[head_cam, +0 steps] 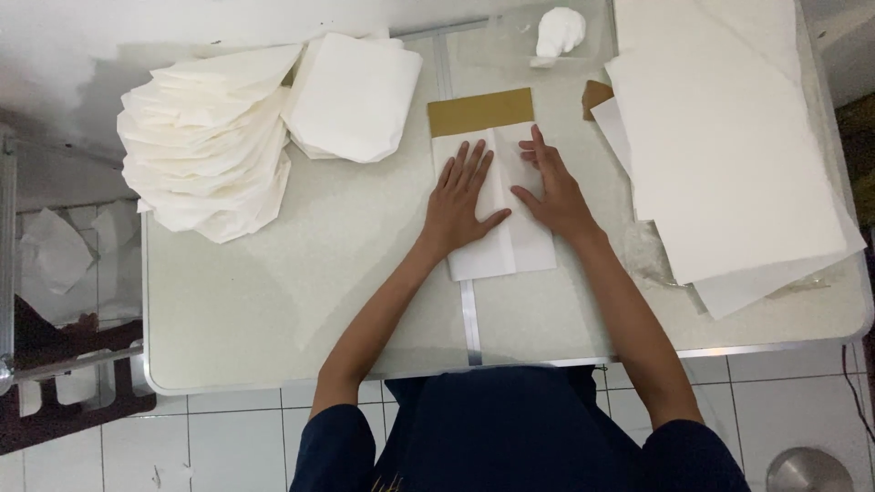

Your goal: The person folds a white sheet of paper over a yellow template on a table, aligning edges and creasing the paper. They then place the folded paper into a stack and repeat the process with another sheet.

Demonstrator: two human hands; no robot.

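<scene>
The folded paper point(504, 244) under the hands is showing white, and the strip point(480, 112) at its top is showing a mustard brown. The fanned pile of folded sheets point(208, 146) and the smaller pile point(354, 96) beside it are looking plain white, as is the big stack of flat sheets point(729, 137). The desk point(273, 292) is appearing pale grey-white with a silver rim. The sleeves point(337, 451) are showing dark navy, and the floor tiles point(228, 437) are showing white.

Both arms stretched forward from the near edge, converging toward the middle. Left hand point(458, 205) flat, palm down, fingers spread and pointing far, thumb angled right. Right hand point(551, 187) just beside it, flat too, fingers extended far-left, thumb pointing left.
</scene>
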